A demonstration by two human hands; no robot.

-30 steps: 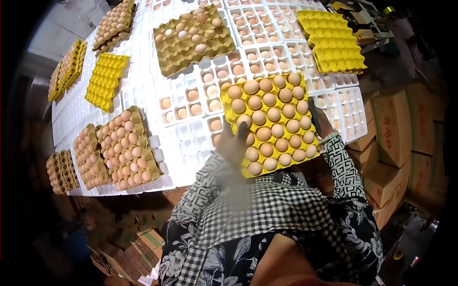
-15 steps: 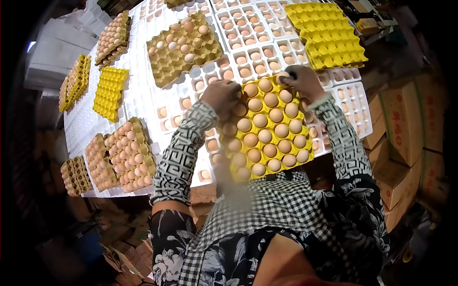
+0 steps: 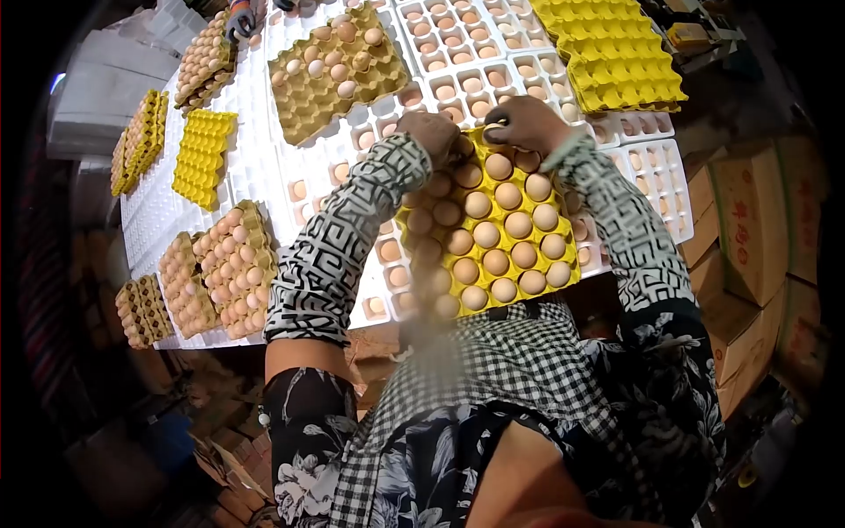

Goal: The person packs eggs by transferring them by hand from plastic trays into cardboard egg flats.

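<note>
A yellow egg tray point(image 3: 482, 255) full of brown eggs lies close to my body at the table's near edge. My right hand point(image 3: 526, 125) is at its far edge, fingers closed round an egg point(image 3: 495, 131). Beside it, my left hand point(image 3: 433, 136) is curled over the tray's far left corner; what its fingers hold, if anything, is hidden. White plastic trays point(image 3: 457, 74) with eggs in their cells lie beyond both hands.
A grey-brown tray point(image 3: 304, 113) with several eggs lies ahead. Empty yellow trays point(image 3: 616, 57) are at the right, and another yellow tray point(image 3: 202, 157) is at the left. Filled trays point(image 3: 233, 264) stand further left. A co-worker's gloved hand point(image 3: 240, 21) shows at the top. Cartons point(image 3: 746, 224) stand at the right.
From the tray's sides, both my hands have moved to its far edge and closer together. My right hand has taken hold of an egg. A co-worker's hand has come into view at the top left.
</note>
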